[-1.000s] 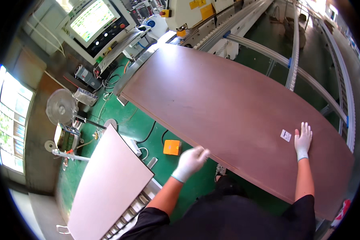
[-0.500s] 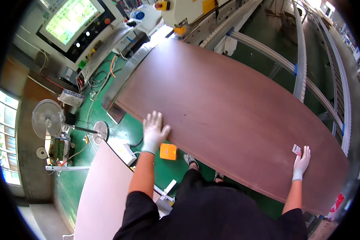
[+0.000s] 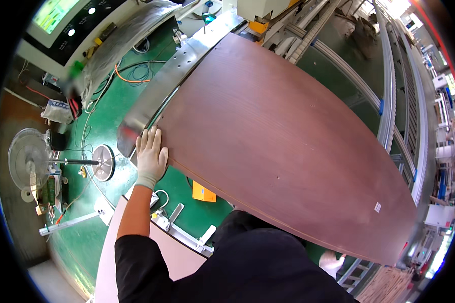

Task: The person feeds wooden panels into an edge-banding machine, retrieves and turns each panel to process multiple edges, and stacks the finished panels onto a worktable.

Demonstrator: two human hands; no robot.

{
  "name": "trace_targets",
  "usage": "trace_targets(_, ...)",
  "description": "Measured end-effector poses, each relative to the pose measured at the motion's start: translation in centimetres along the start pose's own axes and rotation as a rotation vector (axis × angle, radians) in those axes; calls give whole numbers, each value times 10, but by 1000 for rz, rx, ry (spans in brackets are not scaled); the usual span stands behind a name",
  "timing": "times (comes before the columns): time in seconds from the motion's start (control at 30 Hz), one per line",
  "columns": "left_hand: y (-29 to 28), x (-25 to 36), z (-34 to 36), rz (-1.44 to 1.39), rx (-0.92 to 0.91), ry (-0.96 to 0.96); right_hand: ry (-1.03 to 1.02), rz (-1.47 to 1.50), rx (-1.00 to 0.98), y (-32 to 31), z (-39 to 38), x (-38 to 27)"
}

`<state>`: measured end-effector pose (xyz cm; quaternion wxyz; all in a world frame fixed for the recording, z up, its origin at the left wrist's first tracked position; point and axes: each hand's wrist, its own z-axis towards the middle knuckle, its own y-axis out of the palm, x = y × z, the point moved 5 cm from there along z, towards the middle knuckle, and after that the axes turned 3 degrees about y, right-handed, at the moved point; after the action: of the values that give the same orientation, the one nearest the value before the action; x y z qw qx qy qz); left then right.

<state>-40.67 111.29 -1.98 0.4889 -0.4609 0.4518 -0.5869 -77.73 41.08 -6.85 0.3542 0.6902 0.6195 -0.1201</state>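
A large brown wood panel (image 3: 288, 146) with one curved side lies flat in front of me, its narrow left end against a metal fence plate (image 3: 174, 68). My left hand (image 3: 151, 157), in a pale glove, rests with fingers outstretched on the panel's near left corner, next to the plate. Low on the right, my gloved right hand (image 3: 330, 263) is at the panel's near edge; most of its fingers are hidden, so its grip cannot be made out. A small white label (image 3: 377, 207) sticks to the panel's right part.
Another, paler panel (image 3: 169, 250) stands low at my left. An orange box (image 3: 203, 192) and a standing fan (image 3: 30, 159) are on the green floor. Cables (image 3: 136, 76) trail below the control console (image 3: 71, 30). Metal rails (image 3: 387, 101) run behind the panel.
My left hand has slid left along the near edge to the panel's corner. My right hand has left the top near the label and dropped to the near edge. The view has shifted.
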Motion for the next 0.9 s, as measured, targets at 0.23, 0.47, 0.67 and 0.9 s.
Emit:
trace_targets(0.23,4,5,7,-38,-108,-53,-28,-286,381,23,49,7)
trace_targets(0.47,0,-1,19,-26,-167,-111,35,-318,527,59,-6,28)
trace_targets(0.67,3,-4,38,-40,-184,-105,42,-340,554,40,3,25)
trace_targets(0.9,6,0,47,-21,-203,-109,38,-343,585,42,14,15)
